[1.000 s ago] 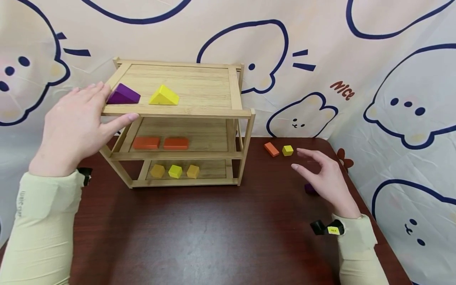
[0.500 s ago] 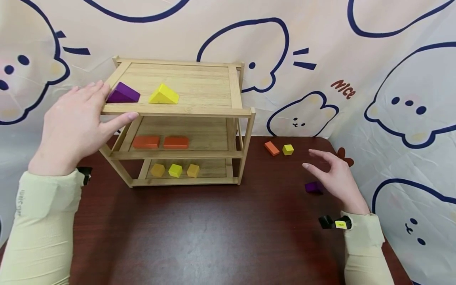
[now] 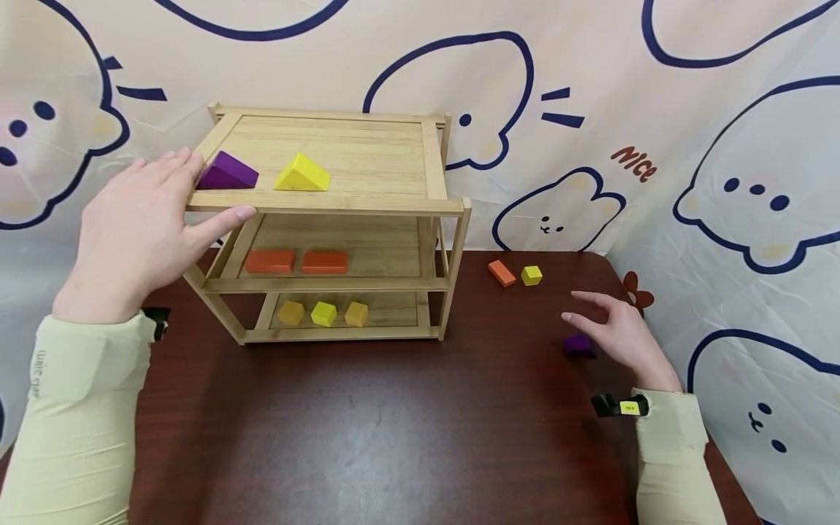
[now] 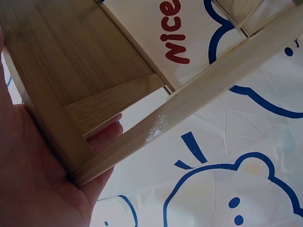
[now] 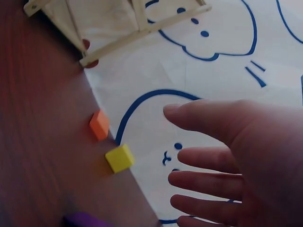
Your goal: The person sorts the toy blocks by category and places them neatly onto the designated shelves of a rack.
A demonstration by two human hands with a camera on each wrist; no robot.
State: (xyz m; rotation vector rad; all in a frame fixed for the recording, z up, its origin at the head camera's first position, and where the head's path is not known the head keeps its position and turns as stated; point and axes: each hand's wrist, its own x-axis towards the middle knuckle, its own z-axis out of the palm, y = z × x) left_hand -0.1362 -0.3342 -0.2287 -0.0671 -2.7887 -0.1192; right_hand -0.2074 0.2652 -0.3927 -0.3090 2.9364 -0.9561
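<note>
My L hand [image 3: 134, 226] grips the rack [image 3: 374, 160] by its near top corner; R hand [image 3: 622, 332] wide, thumb & fingers apart, w/ purple block [image 3: 577, 345] just L of it, yellow cube [image 3: 531, 275] farther fwd.

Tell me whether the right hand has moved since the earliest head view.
Yes: the right hand has moved rightward, farther from the wooden shelf.

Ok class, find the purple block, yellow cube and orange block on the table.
Purple block [image 3: 577, 345], head view, visible middle.
Yellow cube [image 5: 120, 159], right wrist view, visible middle.
Orange block [image 3: 502, 273], head view, its upper face.
</note>
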